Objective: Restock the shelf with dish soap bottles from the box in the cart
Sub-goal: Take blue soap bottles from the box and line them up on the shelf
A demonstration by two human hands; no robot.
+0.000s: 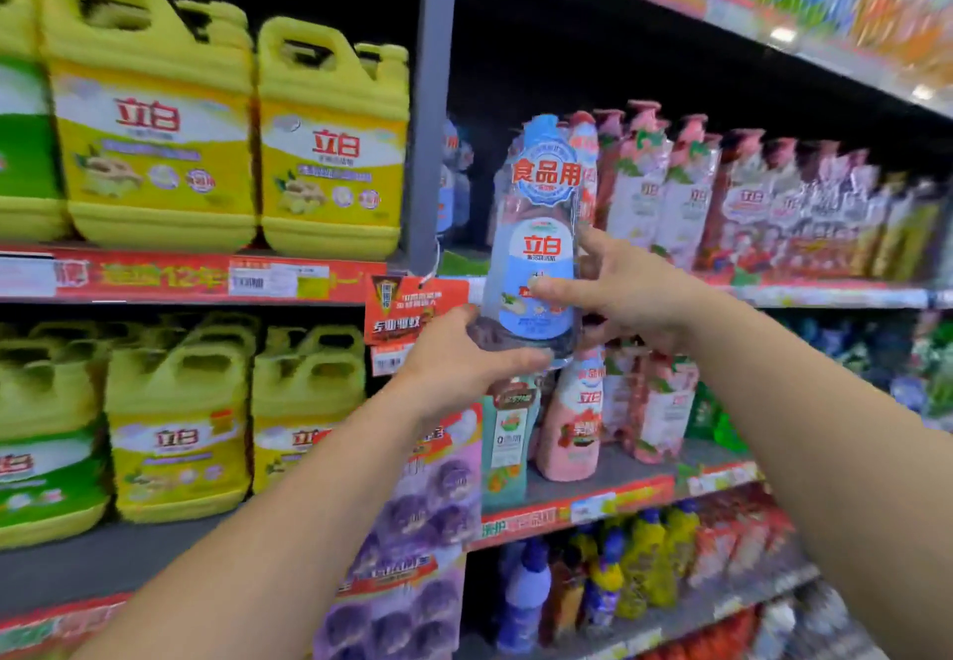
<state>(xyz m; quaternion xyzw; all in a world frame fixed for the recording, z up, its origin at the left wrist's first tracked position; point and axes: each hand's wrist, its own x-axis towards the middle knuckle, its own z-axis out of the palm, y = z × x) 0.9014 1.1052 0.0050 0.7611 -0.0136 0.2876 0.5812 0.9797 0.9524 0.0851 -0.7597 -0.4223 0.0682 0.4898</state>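
Hands: left (pixel 459 350), right (pixel 624 288) both clasp blue dish soap bottle (pixel 536 247) | upright | before shelf (pixel 825 296)

arms: two, both bare, long and thin | sleeves: none to see up to the edge of the picture | left hand (pixel 454 360): bare, no glove, no ring to see | right hand (pixel 626 288): bare, no glove, short nails | wrists: no watch, no band

Upper left of the frame, yellow jugs (pixel 154 113) stand on a red-edged shelf (pixel 180 275); to the right, pink bottles (pixel 686 185) line another shelf (pixel 825 296), more jugs (pixel 178 427) stand lower left.
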